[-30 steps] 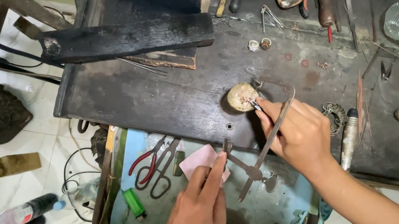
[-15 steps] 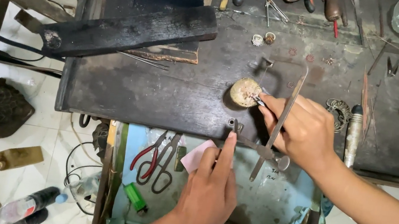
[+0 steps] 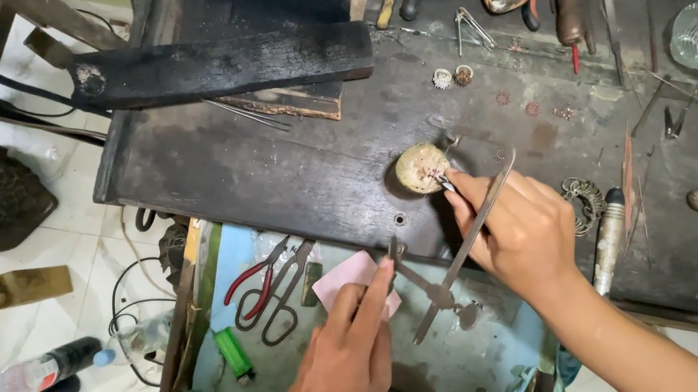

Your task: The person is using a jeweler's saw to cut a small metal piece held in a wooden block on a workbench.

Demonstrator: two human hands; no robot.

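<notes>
Right hand (image 3: 523,231) closed on a metal divider (image 3: 452,267) and a thin tool whose tip touches a small round pale block (image 3: 421,167) on the dark workbench (image 3: 278,176); the divider's legs run down past the bench edge over the open drawer (image 3: 470,371). Left hand (image 3: 351,353) in the drawer, fingers loosely curled, index finger stretched flat onto a pink paper slip (image 3: 346,280) just beside the divider's lower leg, gripping nothing I can make out. Red-handled pliers (image 3: 258,282), dark scissors (image 3: 289,302) and a green lighter (image 3: 233,354) lie left of that hand; a charred wooden plank (image 3: 221,66) sits well apart at the bench's upper left.
</notes>
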